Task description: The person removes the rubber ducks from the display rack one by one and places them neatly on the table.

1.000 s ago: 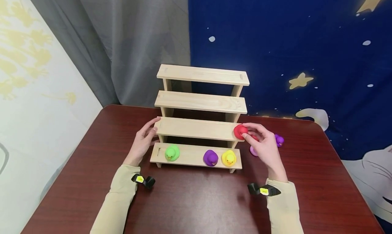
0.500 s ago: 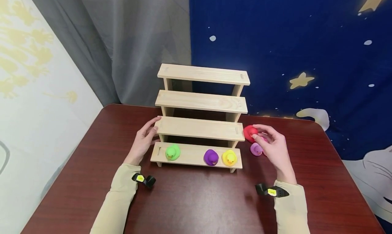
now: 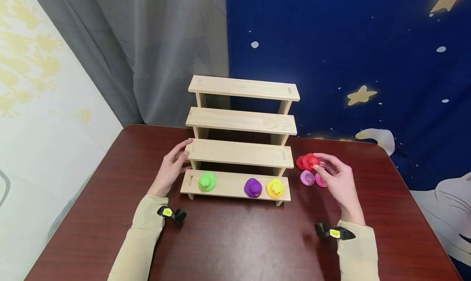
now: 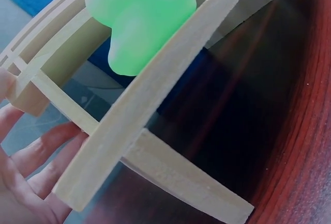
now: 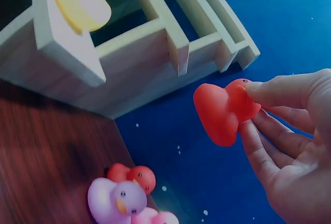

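Note:
At the right, my right hand [image 3: 338, 178] pinches a red rubber duck [image 5: 217, 113] between thumb and fingers, raised above the table in the right wrist view. Below it are another red duck [image 5: 147, 178], a lilac duck [image 3: 307, 178] and a pink duck [image 3: 320, 180]. My left hand [image 3: 170, 166] rests at the left end of the four-tier wooden shelf [image 3: 239, 153], thumb and index finger against the second board from the bottom, the other fingers loosely extended beside its side panel. The lowest board bears a green duck [image 3: 207, 182], a purple duck [image 3: 253, 187] and a yellow duck [image 3: 275, 188].
The shelf stands on a dark red-brown table [image 3: 235, 240]. A grey curtain [image 3: 176, 48] and a blue star-patterned cloth [image 3: 331, 60] hang behind it. Each wrist wears a black strap with a small camera.
My right hand has moved right with the red duck, from the right end of the second board to over the loose ducks. The left hand stays at the shelf.

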The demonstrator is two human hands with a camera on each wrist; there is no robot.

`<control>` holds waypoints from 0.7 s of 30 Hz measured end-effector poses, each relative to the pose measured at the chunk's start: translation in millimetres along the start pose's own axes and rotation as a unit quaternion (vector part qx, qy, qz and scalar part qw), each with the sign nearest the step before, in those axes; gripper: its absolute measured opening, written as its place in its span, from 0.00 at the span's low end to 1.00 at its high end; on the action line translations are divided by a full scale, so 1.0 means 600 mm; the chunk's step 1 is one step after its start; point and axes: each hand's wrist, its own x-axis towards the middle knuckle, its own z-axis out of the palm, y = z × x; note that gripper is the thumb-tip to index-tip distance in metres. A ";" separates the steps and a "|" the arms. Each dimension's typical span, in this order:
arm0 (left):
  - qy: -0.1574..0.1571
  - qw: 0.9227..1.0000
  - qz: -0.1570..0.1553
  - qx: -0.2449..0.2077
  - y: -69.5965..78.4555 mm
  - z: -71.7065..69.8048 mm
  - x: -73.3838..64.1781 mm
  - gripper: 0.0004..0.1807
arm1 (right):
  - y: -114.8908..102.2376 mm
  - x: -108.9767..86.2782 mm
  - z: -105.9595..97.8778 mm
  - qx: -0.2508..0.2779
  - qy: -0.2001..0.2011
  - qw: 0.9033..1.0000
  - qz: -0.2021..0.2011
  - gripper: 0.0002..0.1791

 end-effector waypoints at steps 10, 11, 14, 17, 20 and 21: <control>-0.006 1.000 0.008 -0.001 0.001 -0.004 0.002 0.26 | 0.020 -0.008 -0.022 -0.032 0.008 0.999 0.007 0.18; -0.006 1.000 0.008 -0.001 0.001 -0.003 0.002 0.26 | 0.022 -0.010 -0.024 -0.037 0.009 0.999 0.008 0.18; -0.009 1.000 0.006 -0.005 0.002 -0.003 0.001 0.26 | 0.027 -0.015 -0.031 -0.046 0.011 0.999 0.018 0.18; -0.010 1.000 0.005 -0.008 0.002 -0.002 0.001 0.26 | 0.035 -0.019 -0.038 -0.057 0.014 0.998 0.028 0.19; -0.009 1.000 0.005 -0.008 0.003 -0.003 0.000 0.25 | 0.042 -0.023 -0.046 -0.072 0.022 0.996 0.036 0.19; -0.009 1.000 0.005 -0.008 0.003 -0.003 0.000 0.25 | 0.044 -0.025 -0.049 -0.075 0.025 0.996 0.037 0.19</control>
